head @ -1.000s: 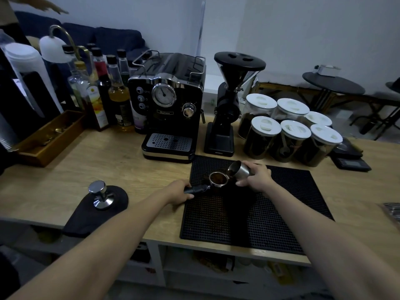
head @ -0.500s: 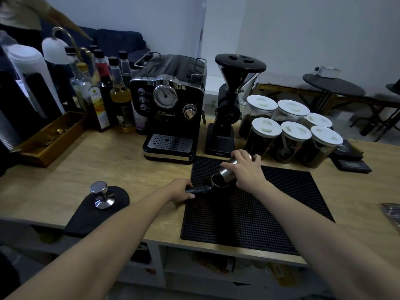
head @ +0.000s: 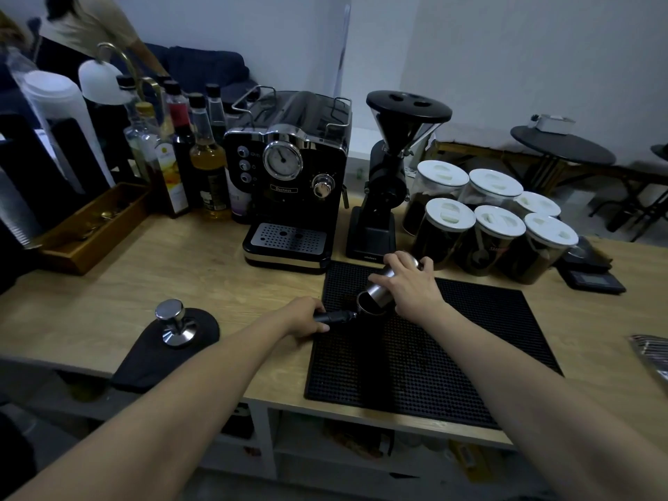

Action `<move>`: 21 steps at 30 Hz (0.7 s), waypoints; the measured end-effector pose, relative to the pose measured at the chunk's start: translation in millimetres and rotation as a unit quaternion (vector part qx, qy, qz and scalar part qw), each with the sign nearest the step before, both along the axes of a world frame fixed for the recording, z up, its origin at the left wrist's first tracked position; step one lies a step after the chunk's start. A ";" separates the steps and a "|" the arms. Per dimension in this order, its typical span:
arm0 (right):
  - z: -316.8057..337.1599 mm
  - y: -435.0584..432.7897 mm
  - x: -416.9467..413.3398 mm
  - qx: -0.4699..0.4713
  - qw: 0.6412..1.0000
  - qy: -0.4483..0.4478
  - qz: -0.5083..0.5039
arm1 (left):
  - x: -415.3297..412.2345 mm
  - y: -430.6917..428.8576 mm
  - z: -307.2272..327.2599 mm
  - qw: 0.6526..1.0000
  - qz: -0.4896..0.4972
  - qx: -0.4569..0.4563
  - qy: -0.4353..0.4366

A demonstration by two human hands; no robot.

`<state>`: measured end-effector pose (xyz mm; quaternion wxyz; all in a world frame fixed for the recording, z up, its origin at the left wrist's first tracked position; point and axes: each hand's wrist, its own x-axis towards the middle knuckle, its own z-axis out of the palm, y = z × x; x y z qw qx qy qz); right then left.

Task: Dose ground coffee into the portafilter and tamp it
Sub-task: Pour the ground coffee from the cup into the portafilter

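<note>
The portafilter (head: pixel 356 312) lies on the black rubber mat (head: pixel 452 356), its basket mostly covered. My left hand (head: pixel 305 318) grips its black handle at the mat's left edge. My right hand (head: pixel 406 283) holds a steel dosing cup (head: pixel 381 289) tipped upside down, mouth pressed over the basket. Some ground coffee lies on the mat just left of the basket. The steel tamper (head: pixel 173 321) stands upright on a dark pad (head: pixel 159 356) at the counter's front left.
Behind the mat stand a black espresso machine (head: pixel 289 182), a black grinder (head: pixel 388 175) and several white-lidded jars (head: pixel 488 218). Syrup bottles (head: pixel 188 153) and a wooden tray (head: pixel 90 226) line the left. A scale (head: pixel 592 274) sits right. A person stands at the far left.
My right hand has tipped the dosing cup from beside the basket to upside down over it. The left hand has kept its grip on the handle.
</note>
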<state>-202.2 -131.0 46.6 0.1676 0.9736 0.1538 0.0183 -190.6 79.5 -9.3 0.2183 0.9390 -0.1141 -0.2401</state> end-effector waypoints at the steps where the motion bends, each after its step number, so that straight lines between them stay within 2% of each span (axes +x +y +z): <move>1: -0.1 -0.1 0.1 0.007 1.000 0.002 -0.003 | 0.0 0.4 0.3 1.000 0.001 0.000 0.001; 21: -0.8 -6.9 -0.4 0.083 0.995 0.026 -0.055 | 1.0 0.1 1.2 1.000 0.003 -0.007 0.005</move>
